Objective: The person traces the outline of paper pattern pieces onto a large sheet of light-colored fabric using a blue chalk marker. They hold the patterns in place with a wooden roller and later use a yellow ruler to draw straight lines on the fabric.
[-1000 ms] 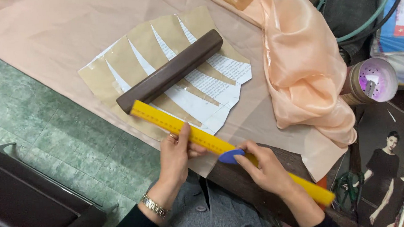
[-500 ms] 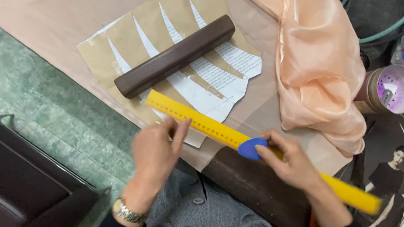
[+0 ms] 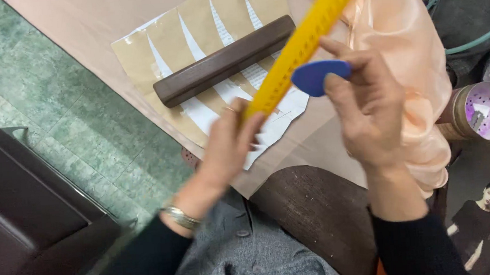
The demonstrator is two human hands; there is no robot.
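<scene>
My left hand [image 3: 226,147] grips the lower end of a yellow ruler [image 3: 301,43], which is lifted off the table and slants up to the right. My right hand [image 3: 367,101] is raised beside the ruler and pinches a blue piece of tailor's chalk [image 3: 318,76] between thumb and fingers. Below them a slashed brown paper pattern [image 3: 193,27] lies on beige fabric [image 3: 79,17], weighted by a dark wooden bar [image 3: 223,62].
Shiny peach fabric [image 3: 409,42] is bunched at the right of the table. A round tin with a purple inside [image 3: 484,111] stands further right. A dark chair [image 3: 29,218] sits at the left on the green tiled floor [image 3: 56,104]. The dark table edge [image 3: 318,218] is near my body.
The ruler lay flat on the fabric with both hands pressing it. Now my left hand has lifted it up, and my right hand has risen with the chalk.
</scene>
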